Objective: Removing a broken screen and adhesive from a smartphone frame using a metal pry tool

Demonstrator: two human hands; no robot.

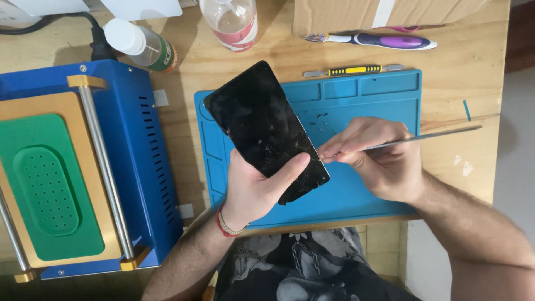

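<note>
My left hand [253, 187] grips a black smartphone [262, 125] with a cracked, scuffed screen, holding it tilted above the blue silicone work mat [368, 103]. The thumb presses on the glass near the lower right edge. My right hand [376, 153] pinches a thin metal pry tool [429, 136], whose long shaft runs out to the right. Its tip meets the phone's right edge close to my left thumb.
A blue machine [139, 156] with a green perforated pad [47, 187] stands at the left. Two bottles [145, 47] [231, 22], a toothbrush [373, 40], a yellow-handled spudger [354, 70] and a cardboard box [340, 14] lie at the back. The wooden table's edge [499, 139] is at the right.
</note>
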